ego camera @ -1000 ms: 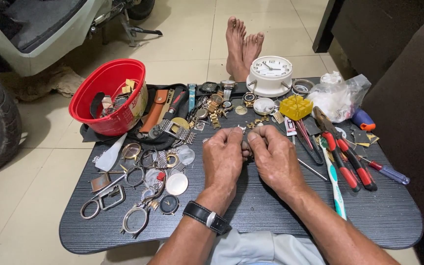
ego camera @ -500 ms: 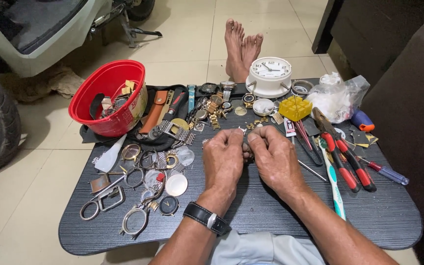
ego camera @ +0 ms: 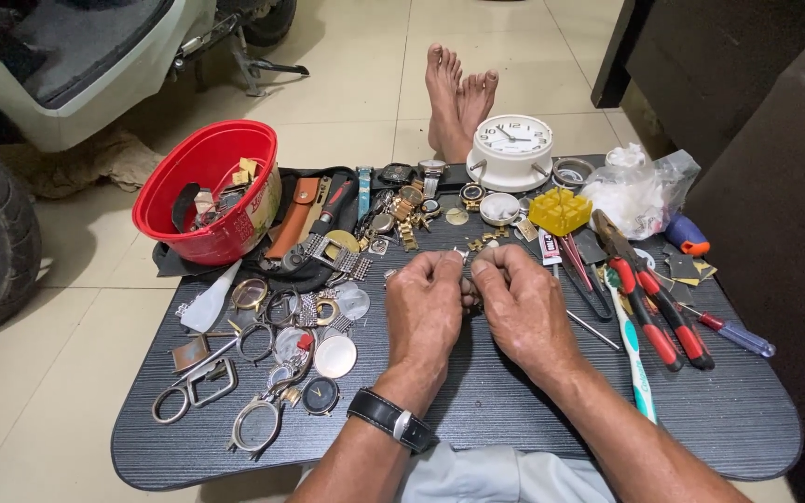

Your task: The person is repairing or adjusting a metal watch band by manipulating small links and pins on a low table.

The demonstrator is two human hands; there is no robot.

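My left hand (ego camera: 424,312) and my right hand (ego camera: 520,307) meet over the middle of a low dark table (ego camera: 514,410), fingertips pinched together on a small metal watch part (ego camera: 468,279) that is mostly hidden between them. A black wristwatch (ego camera: 391,419) is strapped on my left wrist. Loose watch cases, glass discs and rings (ego camera: 300,345) lie just left of my left hand. Red-handled pliers (ego camera: 649,298) and a green-and-white toothbrush (ego camera: 634,349) lie to the right of my right hand.
A red bowl (ego camera: 207,191) of parts stands at the back left, a white table clock (ego camera: 511,149) at the back, beside a yellow block (ego camera: 559,210) and a plastic bag (ego camera: 640,191). My bare feet (ego camera: 458,93) stretch out beyond the table. A scooter (ego camera: 67,65) stands at left.
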